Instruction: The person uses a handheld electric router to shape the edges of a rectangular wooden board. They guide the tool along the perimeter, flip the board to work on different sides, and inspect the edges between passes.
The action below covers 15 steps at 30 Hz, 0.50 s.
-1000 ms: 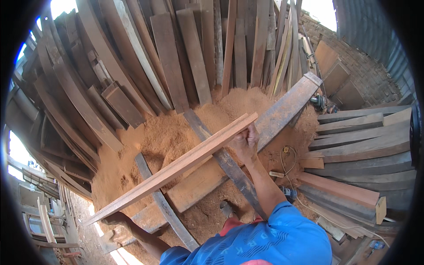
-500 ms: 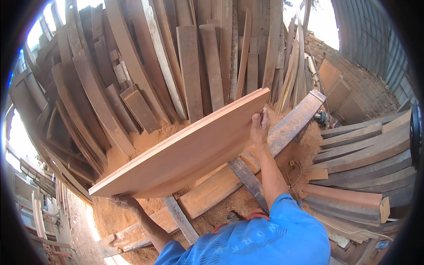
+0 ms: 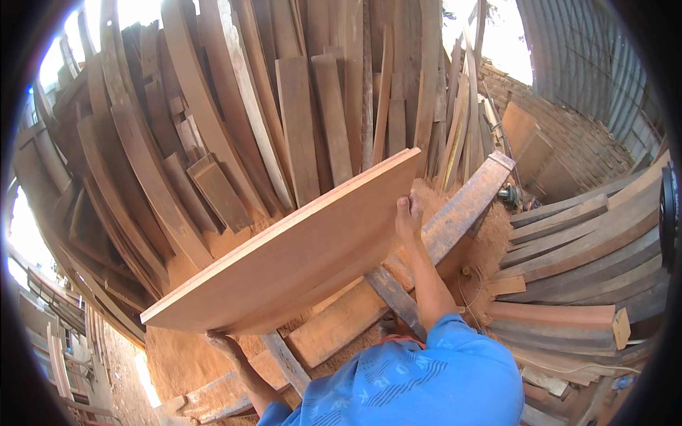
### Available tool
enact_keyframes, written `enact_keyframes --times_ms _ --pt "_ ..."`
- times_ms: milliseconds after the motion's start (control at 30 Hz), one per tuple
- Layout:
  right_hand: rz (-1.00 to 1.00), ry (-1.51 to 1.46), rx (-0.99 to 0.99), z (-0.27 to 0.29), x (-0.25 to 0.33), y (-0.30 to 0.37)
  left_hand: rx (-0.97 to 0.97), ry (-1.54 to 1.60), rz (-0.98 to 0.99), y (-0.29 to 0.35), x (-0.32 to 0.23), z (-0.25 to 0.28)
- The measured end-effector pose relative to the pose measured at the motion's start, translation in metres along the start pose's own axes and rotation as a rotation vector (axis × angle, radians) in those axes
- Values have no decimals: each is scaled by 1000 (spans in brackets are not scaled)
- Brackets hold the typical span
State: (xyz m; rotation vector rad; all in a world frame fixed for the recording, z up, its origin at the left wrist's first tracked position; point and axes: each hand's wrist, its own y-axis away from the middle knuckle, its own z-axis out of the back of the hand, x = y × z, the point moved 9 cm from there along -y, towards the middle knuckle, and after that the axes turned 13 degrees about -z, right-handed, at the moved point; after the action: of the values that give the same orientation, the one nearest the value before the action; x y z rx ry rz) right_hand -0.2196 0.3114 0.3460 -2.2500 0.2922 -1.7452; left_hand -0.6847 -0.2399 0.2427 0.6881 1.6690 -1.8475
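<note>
A wide, flat wooden panel is held up and tilted between my hands, above a low bench of timber beams. A line runs along its long far edge. My right hand grips its right end, thumb on the near face and the other fingers partly hidden behind. Under the lower edge, towards the left end, my left hand is closed on the panel, with most of its fingers hidden beneath the wood. The panel covers part of the bench.
Long planks lean upright across the far side. Stacked boards lie at the right. Sawdust covers the ground around the bench. A small machine part sits beyond the thick beam, and a thin cable trails at lower right.
My left hand has shifted right along the panel's lower edge. The panel sits slightly lower at its left end, while my right hand keeps its hold. The whole view has shifted a little.
</note>
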Motion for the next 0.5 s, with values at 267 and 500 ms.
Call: enact_keyframes --times_ms 267,500 --pt "-40 138 -18 -7 -42 -3 -216 106 167 40 32 -7" --pt "-44 365 -47 6 -92 -30 50 -134 197 50 65 -14"
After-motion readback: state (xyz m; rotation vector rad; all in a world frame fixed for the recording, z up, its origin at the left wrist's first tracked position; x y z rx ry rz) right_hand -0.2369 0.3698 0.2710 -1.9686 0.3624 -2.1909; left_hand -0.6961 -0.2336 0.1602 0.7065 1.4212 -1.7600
